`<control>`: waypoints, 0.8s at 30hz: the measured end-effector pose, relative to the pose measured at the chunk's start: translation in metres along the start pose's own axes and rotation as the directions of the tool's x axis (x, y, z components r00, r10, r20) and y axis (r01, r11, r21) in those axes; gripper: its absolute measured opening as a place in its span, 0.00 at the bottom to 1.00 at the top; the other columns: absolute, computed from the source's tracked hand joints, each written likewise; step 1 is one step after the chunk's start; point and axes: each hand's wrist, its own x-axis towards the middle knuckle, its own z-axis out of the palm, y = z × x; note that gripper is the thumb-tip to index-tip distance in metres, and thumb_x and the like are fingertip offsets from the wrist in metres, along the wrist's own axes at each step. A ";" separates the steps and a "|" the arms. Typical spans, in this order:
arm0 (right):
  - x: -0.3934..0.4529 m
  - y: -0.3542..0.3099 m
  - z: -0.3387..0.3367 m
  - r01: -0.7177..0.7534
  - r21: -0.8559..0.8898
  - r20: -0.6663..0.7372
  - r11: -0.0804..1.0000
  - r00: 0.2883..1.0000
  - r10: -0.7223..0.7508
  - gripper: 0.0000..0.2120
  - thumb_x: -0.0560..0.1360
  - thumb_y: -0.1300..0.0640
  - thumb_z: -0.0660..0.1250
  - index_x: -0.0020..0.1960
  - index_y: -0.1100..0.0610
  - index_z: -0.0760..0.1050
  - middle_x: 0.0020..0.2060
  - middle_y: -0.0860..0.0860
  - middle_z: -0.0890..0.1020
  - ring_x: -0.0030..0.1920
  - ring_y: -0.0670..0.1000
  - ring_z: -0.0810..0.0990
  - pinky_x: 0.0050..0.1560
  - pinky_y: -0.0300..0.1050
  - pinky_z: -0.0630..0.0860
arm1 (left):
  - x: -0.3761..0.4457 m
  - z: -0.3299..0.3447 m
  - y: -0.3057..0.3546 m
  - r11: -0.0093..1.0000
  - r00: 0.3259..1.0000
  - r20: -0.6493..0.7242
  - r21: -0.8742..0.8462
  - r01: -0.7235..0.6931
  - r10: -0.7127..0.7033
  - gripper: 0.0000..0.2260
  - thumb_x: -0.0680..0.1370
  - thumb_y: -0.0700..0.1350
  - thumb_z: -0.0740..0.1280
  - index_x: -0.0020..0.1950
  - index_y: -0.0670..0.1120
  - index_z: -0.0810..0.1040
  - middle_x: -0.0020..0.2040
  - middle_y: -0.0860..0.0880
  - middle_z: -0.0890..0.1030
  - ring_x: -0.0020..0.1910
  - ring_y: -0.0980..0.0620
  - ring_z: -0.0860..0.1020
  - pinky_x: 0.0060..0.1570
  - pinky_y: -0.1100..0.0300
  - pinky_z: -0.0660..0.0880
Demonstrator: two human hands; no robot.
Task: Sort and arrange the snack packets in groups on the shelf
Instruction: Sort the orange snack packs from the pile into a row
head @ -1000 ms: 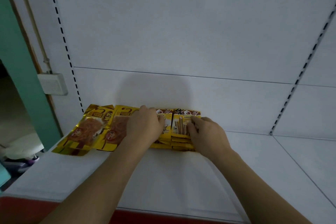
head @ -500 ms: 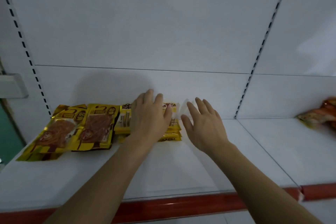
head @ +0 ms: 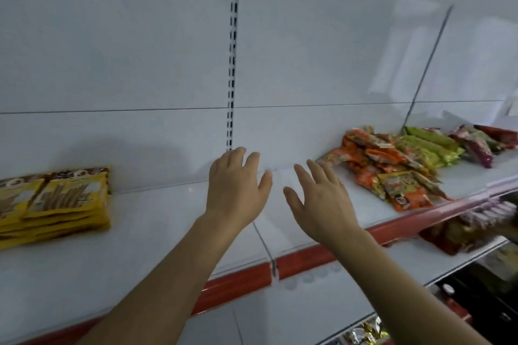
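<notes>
1. Left hand (head: 235, 190) and right hand (head: 322, 204): fingers spread, holding nothing, above the white metal shelf (head: 157, 232).
2. Two stacks of yellow foil snack packets (head: 60, 202) lie well left of the left hand.
3. One mixed orange, green and purple packet heap (head: 403, 165) lies right of the right hand; its count is unclear.

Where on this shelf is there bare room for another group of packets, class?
Bare shelf runs from the yellow packet stack to the orange packet heap; the open left hand and right hand hover over it. The right end is crowded with orange, green and purple packets.
</notes>
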 end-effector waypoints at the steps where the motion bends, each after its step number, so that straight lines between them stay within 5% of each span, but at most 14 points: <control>1: 0.000 0.025 -0.002 -0.016 -0.003 -0.011 1.000 1.000 0.016 0.30 0.83 0.39 0.49 0.80 0.51 0.56 0.79 0.53 0.59 0.80 0.57 0.52 0.79 0.56 0.55 | 0.006 0.011 0.022 1.000 1.000 0.027 0.000 -0.013 0.013 0.25 0.85 0.57 0.57 0.77 0.45 0.70 0.78 0.44 0.69 0.78 0.43 0.65 0.77 0.46 0.62; 9: -0.001 0.192 -0.007 -0.176 -0.004 -0.026 0.984 0.984 0.175 0.28 0.81 0.43 0.57 0.78 0.53 0.62 0.75 0.54 0.67 0.77 0.58 0.59 0.75 0.57 0.63 | 0.047 0.083 0.163 0.990 0.962 0.255 -0.127 -0.064 0.095 0.22 0.85 0.57 0.57 0.75 0.48 0.69 0.70 0.48 0.76 0.69 0.44 0.72 0.67 0.50 0.69; 14: 0.014 0.257 0.004 -0.368 -0.030 0.024 0.929 0.929 0.369 0.27 0.81 0.38 0.55 0.73 0.53 0.67 0.68 0.54 0.75 0.69 0.59 0.69 0.67 0.54 0.69 | 0.071 0.132 0.214 0.973 0.912 0.377 -0.216 -0.082 0.160 0.16 0.85 0.57 0.57 0.59 0.46 0.75 0.54 0.47 0.81 0.52 0.44 0.79 0.49 0.49 0.78; 19: 0.034 0.286 0.018 -0.404 -0.109 0.077 0.908 0.908 0.413 0.34 0.76 0.28 0.55 0.70 0.51 0.70 0.62 0.52 0.78 0.65 0.56 0.72 0.62 0.51 0.72 | 0.104 0.175 0.237 0.979 0.881 0.444 -0.185 -0.090 0.165 0.19 0.85 0.59 0.56 0.46 0.45 0.74 0.40 0.47 0.78 0.38 0.47 0.75 0.34 0.54 0.70; 24: 0.044 0.300 0.021 -0.391 0.150 0.042 0.908 0.920 0.390 0.20 0.78 0.39 0.65 0.63 0.50 0.73 0.55 0.49 0.81 0.55 0.52 0.78 0.50 0.46 0.74 | 0.125 0.194 0.249 0.974 0.823 0.549 -0.227 -0.023 0.147 0.26 0.84 0.60 0.56 0.35 0.44 0.73 0.30 0.47 0.74 0.30 0.47 0.74 0.29 0.55 0.67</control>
